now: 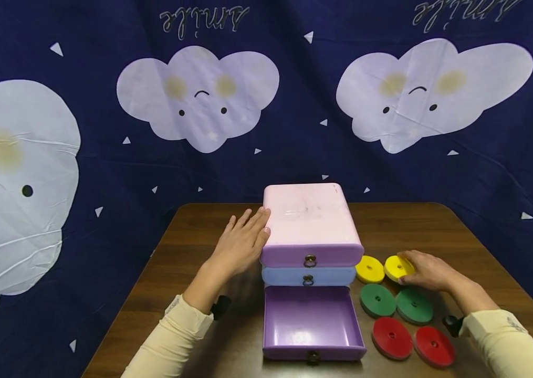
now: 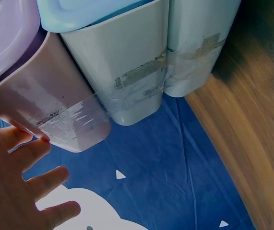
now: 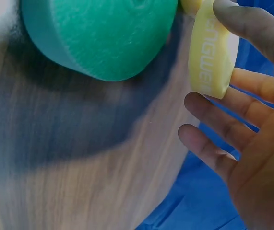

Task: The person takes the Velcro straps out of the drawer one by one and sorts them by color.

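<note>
A small drawer cabinet (image 1: 304, 215) with a pink top stands on the table. My left hand (image 1: 243, 239) rests against its left side, fingers spread and fairly straight; in the left wrist view those fingertips meet the pink casing (image 2: 65, 115). The purple bottom drawer (image 1: 311, 320) is pulled out, its inner floor visible. Above it, the blue drawer (image 1: 285, 276) and the purple top drawer (image 1: 285, 256) are pushed in. At the right, my right hand (image 1: 431, 270) pinches a yellow disc (image 3: 211, 52) between thumb and fingers; raised lettering marks its rim.
Another yellow disc (image 1: 370, 270) lies beside the cabinet. Nearer are two green discs (image 1: 377, 301) side by side, then two red discs (image 1: 392, 338). All have small centre holes. Behind the wooden table (image 1: 219, 210) hangs a dark blue cloth (image 1: 304, 157) with printed clouds.
</note>
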`<state>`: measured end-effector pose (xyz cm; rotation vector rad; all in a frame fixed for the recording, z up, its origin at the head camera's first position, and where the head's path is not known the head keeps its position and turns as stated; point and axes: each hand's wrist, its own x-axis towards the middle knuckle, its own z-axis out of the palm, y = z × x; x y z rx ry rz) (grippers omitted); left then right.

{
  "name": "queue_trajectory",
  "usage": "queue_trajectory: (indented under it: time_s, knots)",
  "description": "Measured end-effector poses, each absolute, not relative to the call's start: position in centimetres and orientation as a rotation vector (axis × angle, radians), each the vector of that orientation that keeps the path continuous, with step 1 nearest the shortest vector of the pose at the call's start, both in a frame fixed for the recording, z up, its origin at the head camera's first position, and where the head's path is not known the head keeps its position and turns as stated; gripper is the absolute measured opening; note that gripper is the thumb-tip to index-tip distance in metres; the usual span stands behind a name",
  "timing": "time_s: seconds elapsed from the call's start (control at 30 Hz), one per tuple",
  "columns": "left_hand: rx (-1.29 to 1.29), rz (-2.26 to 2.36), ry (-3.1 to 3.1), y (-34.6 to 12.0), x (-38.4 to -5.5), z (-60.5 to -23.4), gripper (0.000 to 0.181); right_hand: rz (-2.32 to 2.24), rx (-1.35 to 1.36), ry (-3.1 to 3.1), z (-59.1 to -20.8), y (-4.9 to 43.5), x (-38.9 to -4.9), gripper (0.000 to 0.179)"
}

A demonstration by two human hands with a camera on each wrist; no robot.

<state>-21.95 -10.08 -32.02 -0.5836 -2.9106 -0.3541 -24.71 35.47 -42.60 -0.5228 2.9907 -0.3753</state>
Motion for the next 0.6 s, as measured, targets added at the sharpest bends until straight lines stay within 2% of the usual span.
queue_trajectory:
  time_s: [0.6]
  knots:
    - [-0.566,-0.358,-2.901,-10.1,-22.0,-32.2,0.052,-0.347,-0.473,2.944,-44.7,36.5,-26.5,0.073]
